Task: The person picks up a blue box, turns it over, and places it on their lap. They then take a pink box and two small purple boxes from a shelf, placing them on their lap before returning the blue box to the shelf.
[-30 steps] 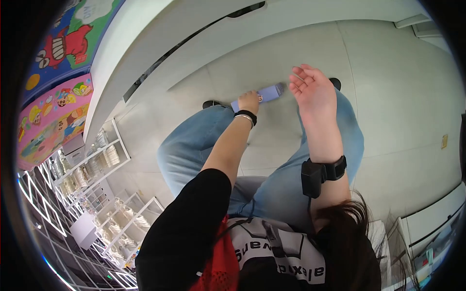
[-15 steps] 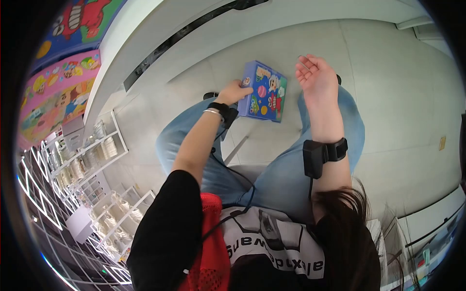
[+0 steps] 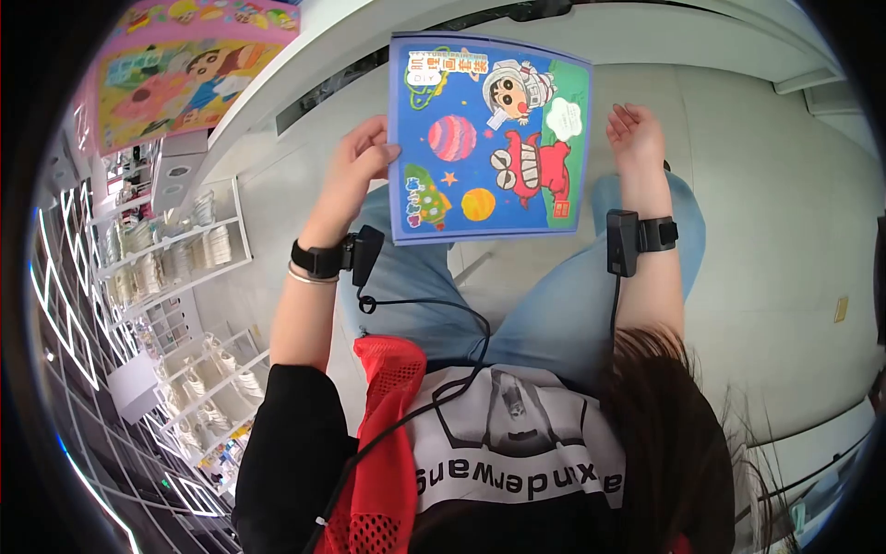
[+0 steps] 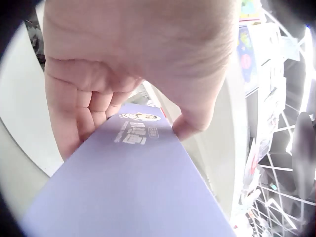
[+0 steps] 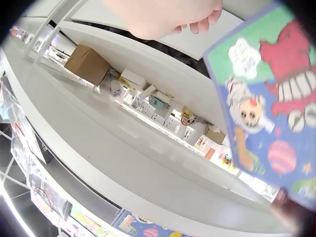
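Observation:
A flat blue box [image 3: 489, 120] with cartoon figures and a lavender edge is held up in front of the knees, its printed face towards the head camera. My left hand [image 3: 355, 171] grips it by its left side, thumb on the front edge. In the left wrist view the left hand [image 4: 138, 44] spans the lavender side of the box [image 4: 133, 187], thumb on one edge and fingers on the other. To the right of the box, my right hand [image 3: 637, 143] is relaxed and holds nothing. The right wrist view shows the right hand [image 5: 168, 17] apart from the box [image 5: 271, 108].
A white counter [image 3: 664, 37] curves along the far side. On it at the upper left stands a pink and yellow cartoon box [image 3: 194, 78]. White racks [image 3: 175, 263] with bagged goods are at the left. A black cord [image 3: 425, 303] crosses the lap from the left wrist camera.
My left hand has raised the box from low between the feet and turned it, so the narrow side gave way to the printed face. My right hand has shifted slightly right, still empty.

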The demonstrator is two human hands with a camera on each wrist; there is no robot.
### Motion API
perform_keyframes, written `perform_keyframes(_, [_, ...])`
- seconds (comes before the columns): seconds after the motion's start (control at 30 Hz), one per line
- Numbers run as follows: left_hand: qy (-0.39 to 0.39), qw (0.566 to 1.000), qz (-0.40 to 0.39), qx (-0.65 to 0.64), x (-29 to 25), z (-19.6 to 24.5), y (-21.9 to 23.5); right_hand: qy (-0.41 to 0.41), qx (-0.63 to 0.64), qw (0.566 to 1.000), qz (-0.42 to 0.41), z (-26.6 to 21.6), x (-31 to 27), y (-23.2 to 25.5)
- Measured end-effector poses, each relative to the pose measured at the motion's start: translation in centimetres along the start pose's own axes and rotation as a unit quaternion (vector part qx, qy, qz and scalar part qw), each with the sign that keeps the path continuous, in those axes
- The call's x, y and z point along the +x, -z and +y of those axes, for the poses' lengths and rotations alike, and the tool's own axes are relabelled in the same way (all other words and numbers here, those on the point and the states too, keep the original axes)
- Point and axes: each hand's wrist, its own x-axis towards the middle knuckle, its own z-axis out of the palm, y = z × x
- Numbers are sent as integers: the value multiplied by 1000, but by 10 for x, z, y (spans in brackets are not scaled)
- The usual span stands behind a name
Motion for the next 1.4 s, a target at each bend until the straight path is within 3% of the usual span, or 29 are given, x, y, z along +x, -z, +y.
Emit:
perform_keyframes(0.13, [-23,999,12,23,-29,24,14,12,-11,1000,-11,-1,5,5])
perform_keyframes(0.2, [7,998,11,64,-37,28,25,18,-9,1000,-16,-1,5,7])
perform_keyframes(0.37, [-22,995,-1,98,-69,66,16,7,-3,999,-36,6,30,18])
perform_keyframes(0.43, [-27,983,5,182,-82,95,16,8,1,999,-43,9,34,20])
perform_keyframes(0.67, [-118,946,34,300,-109,225,35,-10,4,999,-47,9,25,14])
perform_keyframes(0.9, [-328,826,10,458,-76,316,67,-20,18,999,-29,11,32,14])
perform_keyframes(0.93, [-343,820,17,457,-73,326,70,-20,19,999,-26,12,33,14])
perform_keyframes(1.0, [-325,759,-12,564,-65,348,104,-21,21,999,-23,13,34,14])
perform_keyframes(1.13, [-325,778,0,538,-43,362,136,-20,10,999,-34,11,33,13])
perform_keyframes(1.2, [-373,768,-7,521,-31,368,144,-23,11,999,-33,12,28,13])
perform_keyframes(1.33, [-308,764,-1,567,-12,375,138,-23,9,999,-43,10,28,8])
perform_keyframes(1.4, [-328,790,-16,518,-6,367,109,-23,2,999,-42,11,30,10])
